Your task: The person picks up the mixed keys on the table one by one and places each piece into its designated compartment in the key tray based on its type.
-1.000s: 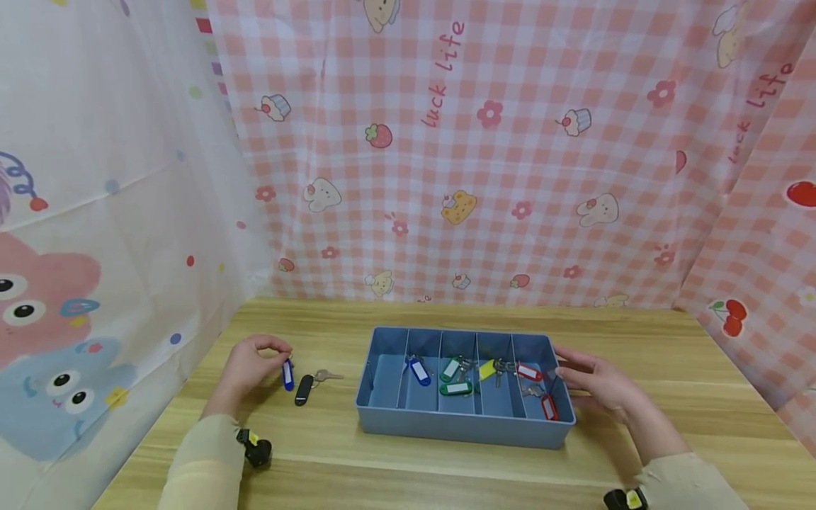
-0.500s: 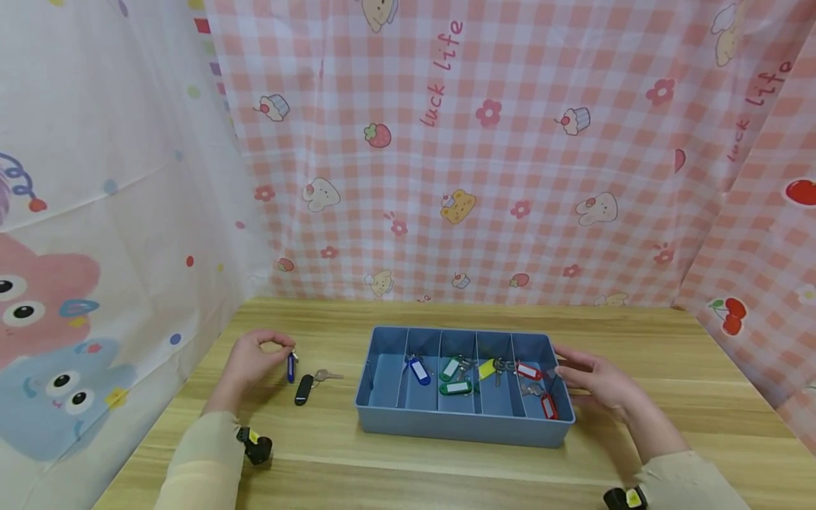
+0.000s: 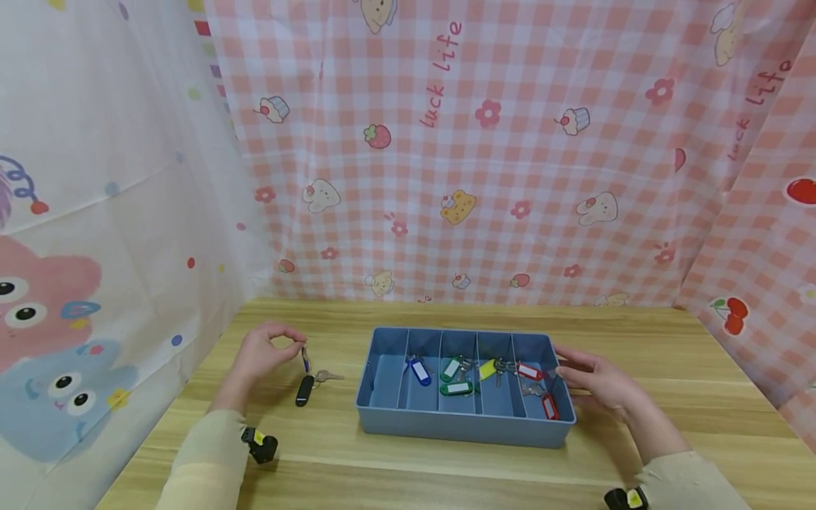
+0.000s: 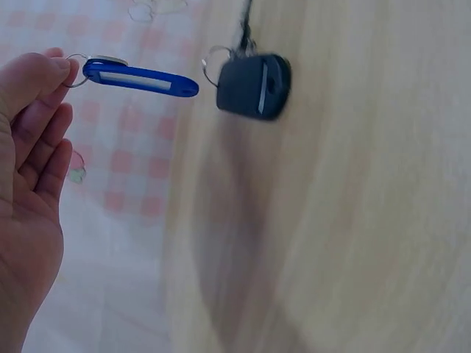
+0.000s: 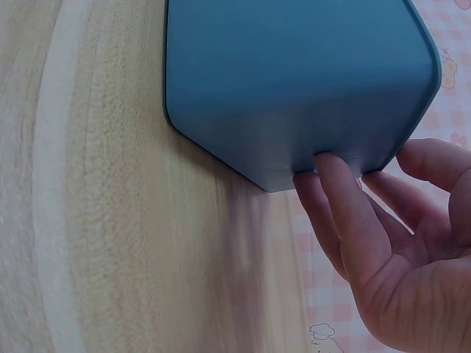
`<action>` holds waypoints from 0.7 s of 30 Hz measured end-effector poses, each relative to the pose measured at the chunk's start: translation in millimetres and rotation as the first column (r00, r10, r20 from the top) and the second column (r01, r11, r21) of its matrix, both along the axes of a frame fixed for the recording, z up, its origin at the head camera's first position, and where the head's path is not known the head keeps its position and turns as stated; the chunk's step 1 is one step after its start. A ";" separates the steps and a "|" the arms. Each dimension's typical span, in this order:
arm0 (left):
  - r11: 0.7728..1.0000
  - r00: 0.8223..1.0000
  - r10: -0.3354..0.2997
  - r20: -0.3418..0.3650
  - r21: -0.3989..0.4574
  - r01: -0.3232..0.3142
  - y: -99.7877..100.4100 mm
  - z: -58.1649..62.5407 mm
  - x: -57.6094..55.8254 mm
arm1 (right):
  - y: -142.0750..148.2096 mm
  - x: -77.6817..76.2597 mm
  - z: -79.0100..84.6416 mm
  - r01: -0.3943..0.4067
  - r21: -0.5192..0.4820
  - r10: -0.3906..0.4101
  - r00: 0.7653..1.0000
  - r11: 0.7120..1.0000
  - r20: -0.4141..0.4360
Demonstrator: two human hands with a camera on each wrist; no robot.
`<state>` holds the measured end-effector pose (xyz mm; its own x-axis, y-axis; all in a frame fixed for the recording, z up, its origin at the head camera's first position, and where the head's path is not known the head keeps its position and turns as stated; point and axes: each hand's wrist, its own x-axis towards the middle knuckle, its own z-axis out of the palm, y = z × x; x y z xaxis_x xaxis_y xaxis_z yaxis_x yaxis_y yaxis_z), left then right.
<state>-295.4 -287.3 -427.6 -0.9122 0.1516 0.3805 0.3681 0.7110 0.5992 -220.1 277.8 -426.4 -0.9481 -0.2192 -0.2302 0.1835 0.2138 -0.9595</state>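
Note:
My left hand (image 3: 264,354) pinches the metal ring of a blue key tag (image 4: 140,79) between thumb and fingertips. The tag hangs above the table, with a flat metal piece beside it. Close under it on the wood lies a black key tag (image 3: 304,391) with a key (image 3: 328,375) on its ring. On the other side, my right hand (image 3: 599,386) touches the right end of a blue-grey divided box (image 3: 459,427). Its fingertips rest against the outer wall and the thumb lies at the rim, as the right wrist view shows.
Inside the box, key tags lie sorted in compartments: a blue tag (image 3: 420,371), green tags (image 3: 455,389), a yellow tag (image 3: 487,369) and red tags (image 3: 550,407). Patterned cloth (image 3: 484,170) hangs behind and at both sides of the wooden table (image 3: 382,471).
My left hand has lifted the blue key tag off the table and moved it slightly right and away, towards the black tag. The right hand and the box stay in place.

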 end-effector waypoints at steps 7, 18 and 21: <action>1.000 0.999 -0.020 -0.031 0.022 0.020 12.1 10.4 3.5 | -0.1 -0.3 -0.3 -0.013 -0.016 0.013 1.000 1.000 -0.012; 0.996 0.989 -0.084 -0.124 -0.003 0.084 34.6 25.5 8.9 | 0.0 -0.3 -1.0 -0.019 -0.028 0.018 1.000 0.999 -0.020; 0.995 0.986 -0.103 -0.131 -0.002 0.104 42.2 30.4 11.0 | 0.1 -0.3 -0.8 -0.008 -0.003 0.008 1.000 1.000 -0.013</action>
